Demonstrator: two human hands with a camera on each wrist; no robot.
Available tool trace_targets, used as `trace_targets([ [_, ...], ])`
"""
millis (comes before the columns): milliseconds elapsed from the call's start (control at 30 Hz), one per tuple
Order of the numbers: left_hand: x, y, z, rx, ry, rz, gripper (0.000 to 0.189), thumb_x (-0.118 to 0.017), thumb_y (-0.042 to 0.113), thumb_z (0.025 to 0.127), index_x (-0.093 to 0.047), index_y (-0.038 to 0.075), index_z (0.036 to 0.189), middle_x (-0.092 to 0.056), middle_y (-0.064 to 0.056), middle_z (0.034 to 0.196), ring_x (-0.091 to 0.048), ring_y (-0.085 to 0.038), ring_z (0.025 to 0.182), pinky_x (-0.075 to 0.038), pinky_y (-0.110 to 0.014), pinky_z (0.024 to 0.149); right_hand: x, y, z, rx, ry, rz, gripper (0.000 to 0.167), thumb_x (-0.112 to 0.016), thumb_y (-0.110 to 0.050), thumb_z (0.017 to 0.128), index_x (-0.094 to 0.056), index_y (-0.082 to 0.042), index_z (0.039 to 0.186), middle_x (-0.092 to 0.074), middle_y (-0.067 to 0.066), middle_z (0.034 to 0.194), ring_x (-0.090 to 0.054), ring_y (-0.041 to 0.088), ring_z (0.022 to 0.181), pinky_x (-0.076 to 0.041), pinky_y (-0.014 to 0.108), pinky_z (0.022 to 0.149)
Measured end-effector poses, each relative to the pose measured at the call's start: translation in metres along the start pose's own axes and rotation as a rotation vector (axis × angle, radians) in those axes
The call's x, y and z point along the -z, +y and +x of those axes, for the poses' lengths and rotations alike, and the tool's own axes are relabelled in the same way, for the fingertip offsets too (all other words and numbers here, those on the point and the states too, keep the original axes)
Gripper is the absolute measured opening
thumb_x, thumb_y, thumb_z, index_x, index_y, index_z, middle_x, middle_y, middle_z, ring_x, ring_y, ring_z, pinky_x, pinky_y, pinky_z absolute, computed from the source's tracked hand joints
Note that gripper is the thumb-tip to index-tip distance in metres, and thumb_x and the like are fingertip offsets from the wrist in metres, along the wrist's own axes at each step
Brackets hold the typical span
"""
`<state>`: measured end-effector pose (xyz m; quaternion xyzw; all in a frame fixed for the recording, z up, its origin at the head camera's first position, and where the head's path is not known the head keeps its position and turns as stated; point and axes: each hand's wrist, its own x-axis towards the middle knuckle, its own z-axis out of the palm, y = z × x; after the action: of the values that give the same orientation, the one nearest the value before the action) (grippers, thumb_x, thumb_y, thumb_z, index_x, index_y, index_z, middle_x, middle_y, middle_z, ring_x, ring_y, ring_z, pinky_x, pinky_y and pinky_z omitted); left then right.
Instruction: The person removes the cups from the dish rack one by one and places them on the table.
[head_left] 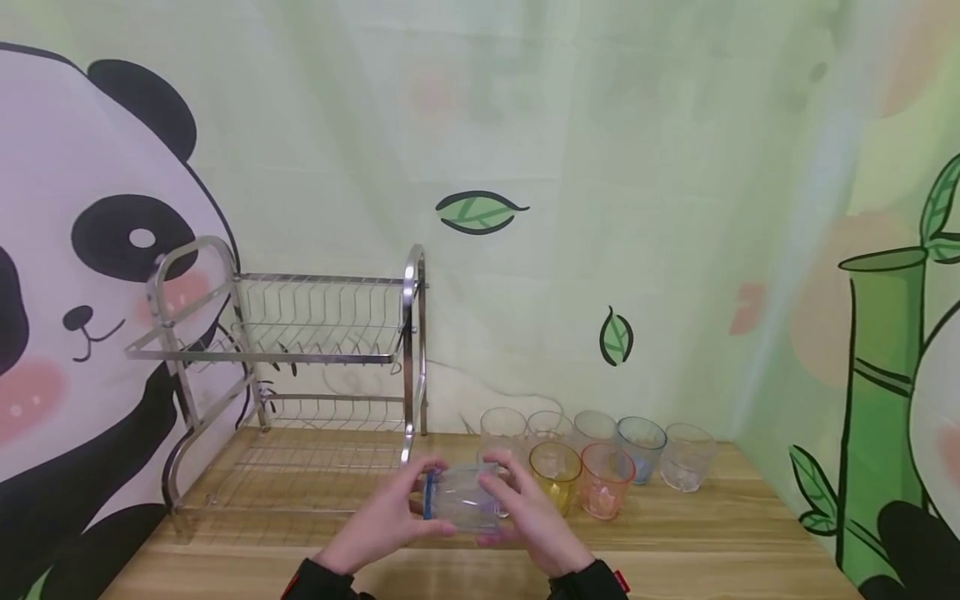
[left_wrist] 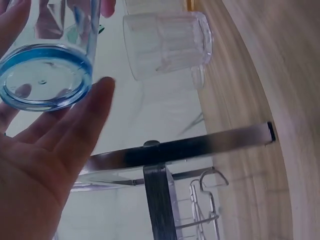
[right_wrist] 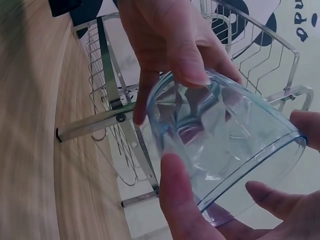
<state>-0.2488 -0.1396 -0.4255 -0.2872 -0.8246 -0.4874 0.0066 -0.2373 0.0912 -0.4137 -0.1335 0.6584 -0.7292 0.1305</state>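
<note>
A clear blue-tinted faceted plastic cup (head_left: pixel 463 500) lies sideways between both hands above the table, its base toward the left and its mouth toward the right. My left hand (head_left: pixel 384 510) holds it round the base end, thumb below and fingers above. At the rim end my right hand (head_left: pixel 542 521) grips it with thumb and fingers spread round the wall. From the left wrist, the cup's blue base (left_wrist: pixel 45 80) faces the camera, beside the left fingers. The right wrist view shows the open rim (right_wrist: pixel 255 167) between the right fingers and thumb.
A two-tier metal dish rack (head_left: pixel 292 358) stands on the left of the wooden table (head_left: pixel 675 558). Several tumblers are grouped to the right: a yellow one (head_left: pixel 555 483), a pink one (head_left: pixel 606 487), a blue one (head_left: pixel 642 454) and clear ones (head_left: pixel 687 460). A printed curtain (head_left: pixel 525 125) hangs behind.
</note>
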Motion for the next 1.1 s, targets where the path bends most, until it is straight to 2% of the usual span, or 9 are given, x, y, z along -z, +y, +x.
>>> trace_targets([
  [167,-0.001,-0.001,0.001,-0.008,-0.030,0.108,0.076,-0.085,0.038,0.073,-0.047,0.019,0.136,-0.059,-0.001,0.116,-0.060,-0.021,0.097,-0.053,-0.031,0.074,0.000,0.000,-0.001,0.020,0.019,-0.111,0.057,-0.063,-0.040,0.096,-0.042,-0.013,0.141,-0.042,0.022,0.129,-0.056,0.034,0.105,-0.058,0.050,0.069],
  [300,-0.002,-0.001,0.002,0.001,-0.032,0.143,0.078,-0.085,0.039,0.072,-0.048,0.017,0.137,-0.059,0.000,0.115,-0.059,-0.018,0.098,-0.052,-0.032,0.077,0.000,-0.002,0.000,0.040,0.034,-0.184,0.054,-0.063,-0.037,0.096,-0.045,-0.014,0.141,-0.041,0.021,0.131,-0.051,0.034,0.108,-0.059,0.048,0.064],
  [467,-0.005,0.001,0.002,0.004,-0.044,0.095,0.077,-0.085,0.032,0.074,-0.047,0.015,0.138,-0.059,-0.002,0.116,-0.060,-0.020,0.097,-0.054,-0.030,0.075,0.003,-0.008,-0.003,0.061,0.044,-0.229,0.053,-0.064,-0.035,0.096,-0.046,-0.014,0.141,-0.041,0.021,0.134,-0.052,0.032,0.106,-0.058,0.050,0.063],
  [567,-0.009,0.002,0.001,-0.013,-0.049,0.078,0.079,-0.084,0.032,0.076,-0.044,0.016,0.142,-0.057,-0.006,0.125,-0.060,-0.025,0.103,-0.056,-0.034,0.079,0.010,-0.014,-0.008,0.064,0.040,-0.243,0.057,-0.066,-0.036,0.094,-0.046,-0.013,0.142,-0.040,0.022,0.136,-0.054,0.031,0.106,-0.058,0.049,0.065],
  [700,-0.013,0.003,0.000,-0.040,-0.045,0.139,0.088,-0.083,0.041,0.074,-0.039,0.019,0.148,-0.046,-0.009,0.144,-0.053,-0.030,0.119,-0.053,-0.044,0.090,0.024,-0.024,-0.015,0.066,0.023,-0.306,0.059,-0.068,-0.035,0.093,-0.046,-0.013,0.143,-0.039,0.020,0.135,-0.055,0.030,0.104,-0.059,0.047,0.066],
  [767,-0.014,0.003,-0.001,-0.037,-0.054,0.169,0.092,-0.081,0.048,0.072,-0.038,0.022,0.149,-0.042,-0.010,0.148,-0.051,-0.032,0.122,-0.052,-0.047,0.091,0.032,-0.031,-0.020,0.071,0.014,-0.362,0.059,-0.069,-0.035,0.092,-0.047,-0.014,0.143,-0.041,0.019,0.134,-0.055,0.030,0.104,-0.058,0.046,0.065],
  [900,-0.016,0.002,-0.003,-0.022,-0.082,0.215,0.094,-0.077,0.057,0.070,-0.038,0.024,0.149,-0.041,-0.010,0.148,-0.051,-0.034,0.122,-0.051,-0.052,0.090,0.054,-0.045,-0.034,0.074,-0.030,-0.509,0.057,-0.068,-0.035,0.093,-0.048,-0.018,0.143,-0.044,0.013,0.135,-0.054,0.031,0.109,-0.057,0.044,0.068],
  [1100,-0.019,0.003,-0.002,0.002,-0.134,0.256,0.093,-0.077,0.054,0.072,-0.039,0.018,0.149,-0.043,-0.012,0.145,-0.052,-0.033,0.121,-0.052,-0.049,0.087,0.094,-0.061,-0.054,0.058,-0.162,-0.685,0.055,-0.065,-0.034,0.095,-0.047,-0.018,0.144,-0.046,0.012,0.137,-0.053,0.031,0.114,-0.050,0.041,0.082],
])
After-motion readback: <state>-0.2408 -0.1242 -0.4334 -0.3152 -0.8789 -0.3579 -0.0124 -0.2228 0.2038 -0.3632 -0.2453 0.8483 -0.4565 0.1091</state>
